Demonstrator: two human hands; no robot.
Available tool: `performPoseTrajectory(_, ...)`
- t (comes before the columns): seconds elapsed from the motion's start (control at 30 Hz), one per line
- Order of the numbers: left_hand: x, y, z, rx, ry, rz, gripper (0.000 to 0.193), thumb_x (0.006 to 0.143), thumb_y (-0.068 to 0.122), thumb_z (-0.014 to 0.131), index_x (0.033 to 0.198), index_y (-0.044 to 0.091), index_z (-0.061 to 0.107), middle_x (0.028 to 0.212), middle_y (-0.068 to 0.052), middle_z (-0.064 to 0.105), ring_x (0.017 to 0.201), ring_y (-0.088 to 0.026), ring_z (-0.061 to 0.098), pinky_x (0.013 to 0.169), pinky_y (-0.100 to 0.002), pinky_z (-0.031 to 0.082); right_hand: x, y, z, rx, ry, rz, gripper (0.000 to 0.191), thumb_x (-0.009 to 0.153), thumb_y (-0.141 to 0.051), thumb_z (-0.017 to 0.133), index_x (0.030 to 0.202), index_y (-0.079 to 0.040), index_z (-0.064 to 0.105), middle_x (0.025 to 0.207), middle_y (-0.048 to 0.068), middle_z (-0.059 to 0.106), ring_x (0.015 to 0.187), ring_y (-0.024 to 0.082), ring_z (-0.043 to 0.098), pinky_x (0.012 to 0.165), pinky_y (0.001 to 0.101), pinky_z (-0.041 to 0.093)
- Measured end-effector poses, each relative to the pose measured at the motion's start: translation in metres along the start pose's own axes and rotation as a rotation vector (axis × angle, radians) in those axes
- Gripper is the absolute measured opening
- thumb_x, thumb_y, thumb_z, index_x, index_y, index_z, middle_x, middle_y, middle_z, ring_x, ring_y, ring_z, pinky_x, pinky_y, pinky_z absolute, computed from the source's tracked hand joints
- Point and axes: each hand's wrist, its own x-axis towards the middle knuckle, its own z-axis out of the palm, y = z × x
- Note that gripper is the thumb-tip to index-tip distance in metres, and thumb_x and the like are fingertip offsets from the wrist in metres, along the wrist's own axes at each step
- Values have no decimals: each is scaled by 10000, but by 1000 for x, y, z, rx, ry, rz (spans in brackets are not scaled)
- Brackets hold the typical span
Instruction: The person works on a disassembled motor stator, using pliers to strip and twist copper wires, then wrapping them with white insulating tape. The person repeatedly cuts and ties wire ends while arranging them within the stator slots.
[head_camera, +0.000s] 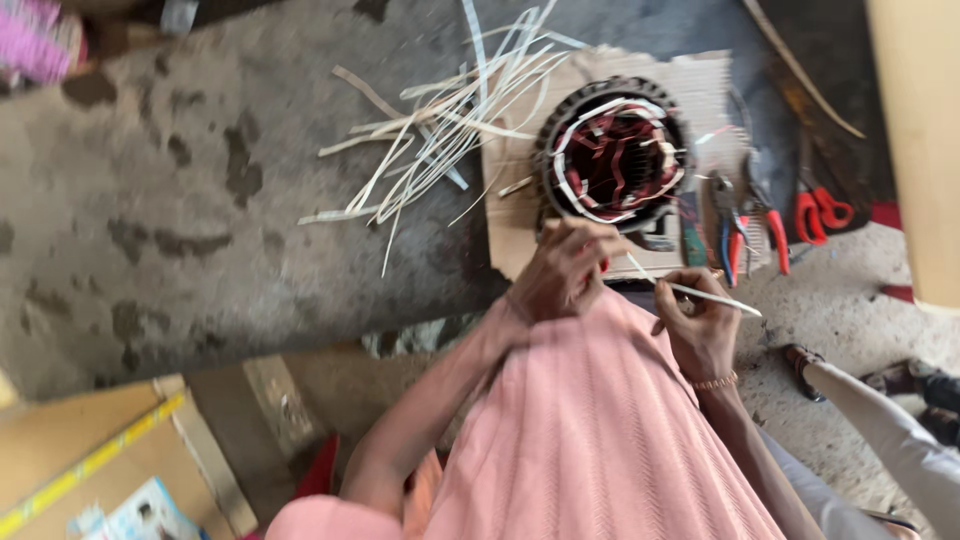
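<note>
The motor stator (612, 155) sits on cardboard (520, 240), strips (440, 120) left, pliers (735, 225) right.

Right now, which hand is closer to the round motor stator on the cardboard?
Left. The left hand reaches to the motor stator at its near rim; the right hand sits farther back, holding a thin white strip.

The person wears a loose pink garment (590, 430) of soft cloth, ribbed with fine lengthwise lines and a faint zigzag weave, draped wide over the lap and chest. Both forearms are bare from above the elbow down. A thin beaded bracelet (714, 382) circles the right wrist, just below the right hand (703, 322). The left hand (563, 270) carries no ring or band that shows.
</note>
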Motion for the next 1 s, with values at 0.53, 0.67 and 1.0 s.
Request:
performPoseTrajectory(0.53,114,113,-5,-720,-240,-146,119,1065,146,648,1140,55,628,1071,-50,658,964,-163,737,856,-324,636,-17,-97,-90,276,9,-155,203,981,-53,706,1147,55,660,897,57,683,683,72,612,545,223,514)
performPoseTrajectory(0.67,168,118,-2,-508,51,-64,184,1046,168,606,1154,19,607,1013,-72,688,970,-158,703,837,-334,582,11,-100,-142,194,-277,-64,410,911,-104,701,1308,-20,646,1035,89,753,854,116,713,658,267,568)
performPoseTrajectory(1.0,225,50,117,-899,434,-409,183,1090,232,609,1097,50,590,789,17,531,689,-74,475,655,-267,425,141,115,-166,-393,380,-192,239,966,-133,649,1196,-70,663,1165,137,698,983,265,731,817,370,610)
